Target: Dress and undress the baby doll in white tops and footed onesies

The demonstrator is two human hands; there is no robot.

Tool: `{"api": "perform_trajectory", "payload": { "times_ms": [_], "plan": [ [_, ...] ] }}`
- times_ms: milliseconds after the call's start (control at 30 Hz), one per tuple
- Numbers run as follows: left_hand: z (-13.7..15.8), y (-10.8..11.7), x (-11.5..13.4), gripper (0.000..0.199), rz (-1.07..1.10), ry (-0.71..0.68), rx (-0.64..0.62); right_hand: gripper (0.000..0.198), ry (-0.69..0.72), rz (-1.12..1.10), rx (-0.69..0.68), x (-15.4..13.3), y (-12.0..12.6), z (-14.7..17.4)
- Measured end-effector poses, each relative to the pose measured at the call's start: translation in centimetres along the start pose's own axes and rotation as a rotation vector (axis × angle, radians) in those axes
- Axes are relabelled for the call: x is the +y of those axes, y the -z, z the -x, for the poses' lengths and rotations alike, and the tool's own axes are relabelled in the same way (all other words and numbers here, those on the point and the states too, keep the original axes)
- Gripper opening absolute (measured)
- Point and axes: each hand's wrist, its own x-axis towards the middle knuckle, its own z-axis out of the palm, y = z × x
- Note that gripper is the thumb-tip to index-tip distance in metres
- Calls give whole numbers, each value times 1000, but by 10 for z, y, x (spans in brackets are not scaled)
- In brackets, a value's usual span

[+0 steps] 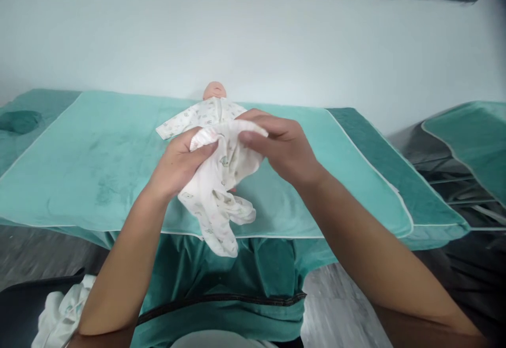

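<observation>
Small white baby pants [213,200] with a faint print hang in the air, held by their waistband. My left hand [179,161] grips the waistband's left side, thumb on top. On the other side, my right hand [276,139] pinches the band between thumb and fingers. The two legs dangle toward me over the table's front edge. Behind the pants lies a baby doll [214,89] on its back, its head near the wall. It wears a white printed long-sleeved top [193,117], one sleeve stretched out left. The doll's lower body is mostly hidden by the pants and my hands.
A light green cover [98,168] lies over a darker green one [379,147] on the table. At lower left, white cloth [63,311] rests on a black chair [19,311]. A rack [462,179] with green cloth stands to the right. A white wall [300,47] closes off the back.
</observation>
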Motion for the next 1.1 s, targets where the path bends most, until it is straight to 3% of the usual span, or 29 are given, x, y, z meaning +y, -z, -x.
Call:
{"api": "perform_trajectory", "payload": {
  "times_ms": [100, 200, 267, 333, 367, 433, 533, 600, 633, 700, 800, 867, 900, 1033, 1100],
  "plan": [
    [-1, 4, -1, 39, -27, 99, -118, 40, -125, -234, 110, 7, -6, 0],
    [-7, 3, -4, 42, 70, -33, 58, 45, -245, -329, 72, 17, -10, 0],
    [-13, -1, -10, 47, 160, -102, 175, 47, -338, -276, -144, 23, -12, 1],
    [-16, -6, -18, 53, 216, -68, 187, 42, -426, -202, -405, 30, -13, 3],
    [-17, -9, -22, 55, 227, -22, 165, 40, -454, -183, -460, 34, -14, 3],
    [-16, -12, -30, 58, 220, 87, 75, 41, -473, -211, -358, 43, -17, 4],
    [-10, -9, -37, 51, 137, 216, -213, 47, -459, -344, -51, 57, -23, 4],
    [-8, -3, -41, 39, 73, 279, -404, 46, -479, -416, 34, 66, -26, 6],
    [-7, 0, -43, 35, 70, 300, -436, 46, -498, -444, 55, 70, -27, 8],
    [-8, 4, -50, 32, 156, 299, -326, 49, -548, -472, 26, 76, -27, 15],
    [-12, 0, -65, 31, 367, 223, -21, 51, -665, -420, -275, 82, -26, 26],
    [-14, -7, -76, 34, 452, 223, 72, 49, -720, -375, -426, 85, -27, 33],
    [-15, -11, -81, 36, 479, 244, 83, 47, -726, -371, -436, 87, -28, 37],
    [-14, -18, -94, 44, 498, 330, 100, 43, -703, -426, -254, 96, -36, 44],
    [-11, -17, -97, 46, 465, 361, 65, 44, -698, -469, -68, 105, -41, 45]
  ]
}}
